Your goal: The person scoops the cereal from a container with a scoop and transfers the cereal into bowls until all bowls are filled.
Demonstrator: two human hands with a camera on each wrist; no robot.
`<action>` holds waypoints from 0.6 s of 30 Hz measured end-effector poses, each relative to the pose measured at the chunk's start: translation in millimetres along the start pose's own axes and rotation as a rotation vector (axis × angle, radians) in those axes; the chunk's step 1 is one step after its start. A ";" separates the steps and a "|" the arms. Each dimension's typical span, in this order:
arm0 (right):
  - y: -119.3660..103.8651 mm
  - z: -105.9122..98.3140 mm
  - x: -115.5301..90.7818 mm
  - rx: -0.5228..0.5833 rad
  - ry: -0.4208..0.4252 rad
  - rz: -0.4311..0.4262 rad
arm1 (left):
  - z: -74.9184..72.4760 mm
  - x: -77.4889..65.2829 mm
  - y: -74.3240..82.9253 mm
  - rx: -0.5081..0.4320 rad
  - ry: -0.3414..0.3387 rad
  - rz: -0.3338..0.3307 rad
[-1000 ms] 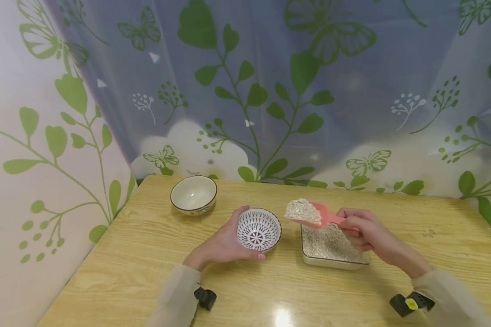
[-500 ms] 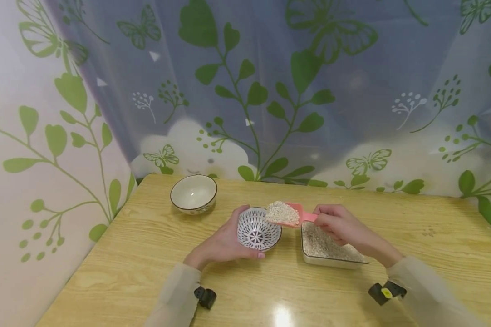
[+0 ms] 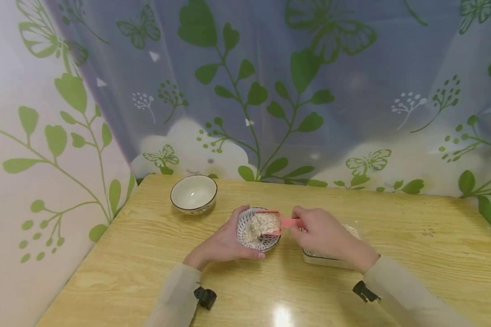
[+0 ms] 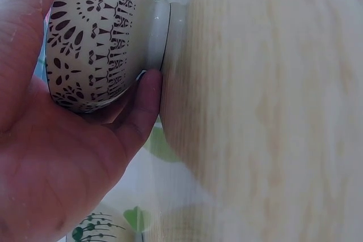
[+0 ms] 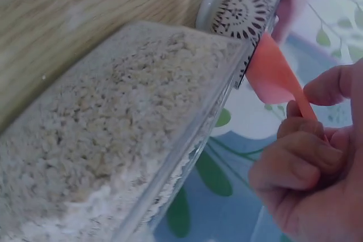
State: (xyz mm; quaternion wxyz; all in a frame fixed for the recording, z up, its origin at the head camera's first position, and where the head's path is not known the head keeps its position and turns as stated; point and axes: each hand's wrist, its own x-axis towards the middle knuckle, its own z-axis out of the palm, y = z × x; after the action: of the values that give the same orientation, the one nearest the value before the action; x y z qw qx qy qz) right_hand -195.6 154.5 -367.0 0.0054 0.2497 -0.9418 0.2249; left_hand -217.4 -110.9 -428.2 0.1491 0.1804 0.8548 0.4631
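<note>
Item: patterned bowl [image 3: 258,230], standing on the wooden table [image 3: 147,254]; your left hand [image 3: 223,243] cups its side, fingers wrapped round the wall, likely to steady it

Item: pink scoop [image 3: 272,223], handle pinched in your right hand [image 3: 321,236], head tipped into the bowl so the oats [image 3: 262,225] fall inside

Item: clear oat tray [image 5: 170,157], just right of the bowl, within short reach

Item: plain white bowl [image 3: 193,194], standing apart at the back left

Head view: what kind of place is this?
Likely a staged home-style tabletop, not a real kitchen: a wooden table backed by a leaf-and-butterfly curtain, with bowls and a clear container of oats laid out.
</note>
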 end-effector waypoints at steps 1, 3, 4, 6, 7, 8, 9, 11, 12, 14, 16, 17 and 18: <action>-1.8 1.2 -0.7 -0.058 0.016 -0.036 | 0.0 0.0 0.0 -0.002 0.000 -0.002; -4.5 3.6 -1.7 -0.183 0.049 -0.109 | -0.1 0.6 -0.5 0.003 -0.001 -0.007; -5.9 4.5 -2.5 -0.235 0.067 -0.142 | -0.1 1.0 -0.8 0.004 -0.003 -0.006; -7.6 6.4 -3.7 -0.328 0.099 -0.195 | -0.1 1.5 -1.1 0.008 -0.003 -0.002; -7.8 7.3 -4.2 -0.379 0.120 -0.220 | -0.1 1.7 -1.1 0.010 -0.003 0.000; -7.8 8.2 -4.5 -0.424 0.138 -0.243 | 0.0 1.9 -1.1 0.012 -0.004 0.002; -7.4 8.9 -5.0 -0.465 0.156 -0.263 | 0.0 1.8 -1.1 0.011 -0.004 0.005; -6.2 10.2 -5.7 -0.528 0.187 -0.297 | 0.2 1.5 -0.9 0.007 -0.004 0.010; -5.6 10.7 -6.1 -0.551 0.200 -0.312 | 0.4 1.3 -0.9 0.005 -0.003 0.010; -4.3 11.3 -6.5 -0.589 0.221 -0.338 | 0.6 1.0 -0.8 0.003 -0.002 0.014; -3.5 11.6 -7.0 -0.618 0.242 -0.364 | 0.9 0.7 -1.0 0.003 0.003 0.017; -2.9 11.7 -7.4 -0.632 0.251 -0.376 | 1.0 0.6 -1.1 0.004 0.004 0.019; -2.5 11.8 -7.8 -0.645 0.260 -0.389 | 1.1 0.6 -1.4 0.005 0.005 0.020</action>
State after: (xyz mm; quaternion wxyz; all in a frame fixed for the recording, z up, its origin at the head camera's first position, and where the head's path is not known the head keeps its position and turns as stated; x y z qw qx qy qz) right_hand -186.5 151.1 -377.5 0.2451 0.3785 -0.8907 -0.0581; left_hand -217.7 -110.5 -430.1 0.1419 0.1881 0.8546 0.4628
